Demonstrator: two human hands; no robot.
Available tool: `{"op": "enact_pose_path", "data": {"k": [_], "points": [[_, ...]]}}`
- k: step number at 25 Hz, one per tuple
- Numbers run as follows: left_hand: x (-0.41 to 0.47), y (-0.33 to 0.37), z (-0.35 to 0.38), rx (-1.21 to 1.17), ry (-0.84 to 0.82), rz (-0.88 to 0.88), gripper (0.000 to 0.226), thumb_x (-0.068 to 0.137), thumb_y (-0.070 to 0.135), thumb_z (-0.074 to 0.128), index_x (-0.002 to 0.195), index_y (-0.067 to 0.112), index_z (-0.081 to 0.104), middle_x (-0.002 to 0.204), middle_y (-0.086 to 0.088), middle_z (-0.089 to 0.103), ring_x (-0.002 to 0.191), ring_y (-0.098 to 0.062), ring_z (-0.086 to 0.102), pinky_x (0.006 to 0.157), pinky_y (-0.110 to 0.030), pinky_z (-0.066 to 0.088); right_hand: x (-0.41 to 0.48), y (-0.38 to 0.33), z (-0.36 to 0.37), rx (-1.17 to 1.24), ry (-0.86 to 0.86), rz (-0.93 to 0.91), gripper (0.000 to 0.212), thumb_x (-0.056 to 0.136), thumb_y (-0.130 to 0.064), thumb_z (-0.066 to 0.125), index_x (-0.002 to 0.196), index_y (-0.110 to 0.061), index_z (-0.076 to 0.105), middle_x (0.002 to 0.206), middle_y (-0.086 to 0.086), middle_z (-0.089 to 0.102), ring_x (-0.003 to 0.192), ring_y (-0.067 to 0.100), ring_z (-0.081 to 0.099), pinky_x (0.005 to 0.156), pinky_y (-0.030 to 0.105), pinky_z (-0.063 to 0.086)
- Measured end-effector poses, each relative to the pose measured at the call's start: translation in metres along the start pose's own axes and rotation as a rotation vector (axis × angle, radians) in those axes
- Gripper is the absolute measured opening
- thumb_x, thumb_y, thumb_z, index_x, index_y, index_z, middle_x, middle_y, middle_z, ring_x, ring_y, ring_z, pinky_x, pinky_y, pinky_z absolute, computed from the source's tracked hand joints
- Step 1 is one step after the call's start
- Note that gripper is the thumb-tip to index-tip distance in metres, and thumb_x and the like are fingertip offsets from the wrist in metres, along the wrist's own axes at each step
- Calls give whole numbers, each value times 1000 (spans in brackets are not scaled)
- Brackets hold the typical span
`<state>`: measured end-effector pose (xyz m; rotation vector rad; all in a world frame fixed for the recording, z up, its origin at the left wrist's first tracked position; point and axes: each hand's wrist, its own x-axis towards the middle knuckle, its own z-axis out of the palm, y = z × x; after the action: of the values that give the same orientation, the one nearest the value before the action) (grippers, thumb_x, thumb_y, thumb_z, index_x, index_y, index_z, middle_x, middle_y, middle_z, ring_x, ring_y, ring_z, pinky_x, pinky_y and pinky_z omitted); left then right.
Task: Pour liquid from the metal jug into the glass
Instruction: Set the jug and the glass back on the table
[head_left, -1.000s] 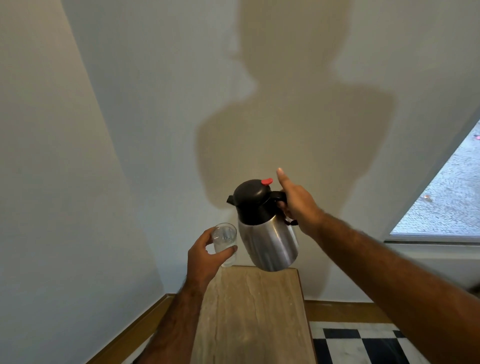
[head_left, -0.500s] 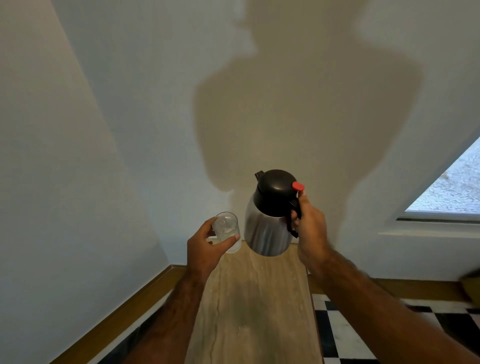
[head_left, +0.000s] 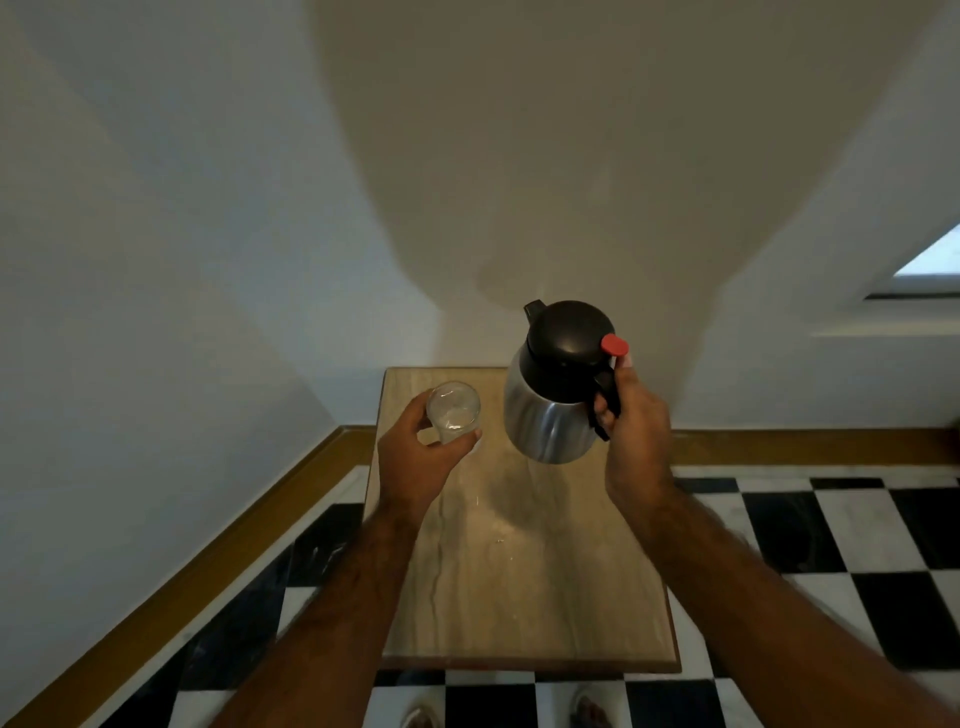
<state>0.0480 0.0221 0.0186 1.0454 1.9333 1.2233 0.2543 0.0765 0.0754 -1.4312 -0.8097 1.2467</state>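
The metal jug (head_left: 545, 415), steel-bodied with a black lid and a red button, hangs upright above the far right part of the small table (head_left: 519, 597). My right hand (head_left: 636, 436) grips its black handle. The spout points away from me, toward the wall. To its left, my left hand (head_left: 415, 462) holds the clear glass (head_left: 453, 410) upright over the table's far left corner. A little clear liquid shows at the bottom of the glass. Jug and glass are apart.
The beige stone-topped table stands against a white wall, with a few small drops on its top. A black and white checkered floor (head_left: 831, 545) lies around it. A window recess (head_left: 930, 265) is at the right. My feet show under the near edge.
The jug went from tilted toward the glass to upright and moved right and lower. My view dropped toward the table. The glass stayed in my left hand.
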Motion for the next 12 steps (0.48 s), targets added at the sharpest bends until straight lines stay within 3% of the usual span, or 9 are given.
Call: {"op": "enact_pose_path", "data": {"k": [5, 9, 12], "points": [[3, -72, 28, 75, -86, -63, 65, 68, 42, 88, 126, 38, 60, 114, 26, 66, 102, 11, 60, 66, 2, 44, 19, 60, -14, -44, 28, 39, 46, 102, -53, 53, 66, -27, 65, 56, -9, 57, 54, 6, 52, 65, 31, 45], [7, -116, 45, 119, -94, -100, 62, 67, 46, 85, 122, 42, 57, 105, 37, 62, 100, 21, 56, 72, -1, 40, 33, 99, -26, -27, 36, 74, 46, 88, -66, 56, 59, -33, 70, 56, -12, 57, 54, 5, 51, 63, 30, 42], [14, -156, 56, 146, -127, -125, 61, 66, 44, 84, 120, 45, 56, 103, 37, 62, 98, 18, 58, 78, -5, 38, 44, 135, -31, 0, 55, 113, 42, 89, -62, 56, 62, -36, 74, 57, -12, 59, 54, 3, 52, 63, 28, 41]]}}
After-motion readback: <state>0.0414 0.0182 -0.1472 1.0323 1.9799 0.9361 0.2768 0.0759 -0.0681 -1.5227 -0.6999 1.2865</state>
